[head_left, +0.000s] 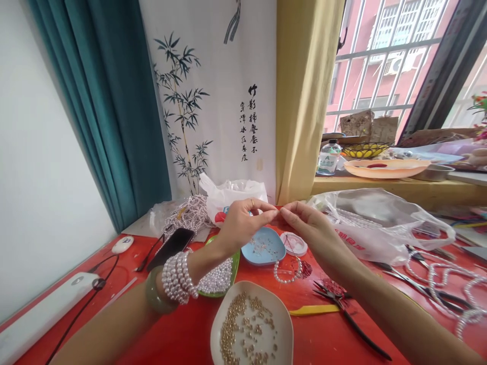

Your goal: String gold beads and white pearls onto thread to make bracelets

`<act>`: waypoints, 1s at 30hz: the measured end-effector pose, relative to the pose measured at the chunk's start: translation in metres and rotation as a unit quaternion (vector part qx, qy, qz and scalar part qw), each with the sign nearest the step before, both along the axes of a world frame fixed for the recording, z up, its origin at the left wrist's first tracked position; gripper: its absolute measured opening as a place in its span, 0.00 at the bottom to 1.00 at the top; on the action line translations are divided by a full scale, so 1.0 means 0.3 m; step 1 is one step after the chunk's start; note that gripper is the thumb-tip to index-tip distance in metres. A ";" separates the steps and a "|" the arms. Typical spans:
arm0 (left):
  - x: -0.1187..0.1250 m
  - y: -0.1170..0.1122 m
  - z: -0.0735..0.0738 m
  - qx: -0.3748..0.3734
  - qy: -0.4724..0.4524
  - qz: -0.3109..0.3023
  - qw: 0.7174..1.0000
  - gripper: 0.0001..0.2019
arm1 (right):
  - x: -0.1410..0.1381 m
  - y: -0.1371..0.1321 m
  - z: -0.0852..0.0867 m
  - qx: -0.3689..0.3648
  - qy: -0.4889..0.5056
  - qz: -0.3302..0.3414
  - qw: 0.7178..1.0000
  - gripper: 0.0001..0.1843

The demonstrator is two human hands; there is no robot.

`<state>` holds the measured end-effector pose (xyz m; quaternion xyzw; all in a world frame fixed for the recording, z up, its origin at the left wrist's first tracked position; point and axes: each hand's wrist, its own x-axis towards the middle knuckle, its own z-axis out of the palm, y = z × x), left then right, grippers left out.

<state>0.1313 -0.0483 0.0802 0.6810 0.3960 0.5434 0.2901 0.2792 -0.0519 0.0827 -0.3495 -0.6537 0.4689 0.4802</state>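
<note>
My left hand (243,223) and my right hand (310,223) are raised over the red table, thumb and forefinger pinched on each, fingertips almost meeting. Whatever is between the fingertips is too fine to make out. Below them are a blue dish (262,258) with small bits in it and a white spool (293,243). A loop of pearl beads (288,280) shows under my right hand; I cannot tell whether a thread joins it to the fingers. Several pearl strands (178,279) and a green bangle (158,291) circle my left wrist.
Nearest me stands a cream dish (279,337) of gold beads; a green dish (216,276) holds white pearls. Pliers (352,319), a yellow tool (315,309), scissors (411,281) and loose pearl strands lie right. A phone (171,248) and power strip (49,309) are left; plastic bags (380,218) behind.
</note>
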 end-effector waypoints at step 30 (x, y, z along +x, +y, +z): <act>-0.028 0.008 0.013 0.032 0.114 -0.029 0.993 0.07 | 0.006 0.032 -0.041 -0.095 0.025 0.110 0.989 0.12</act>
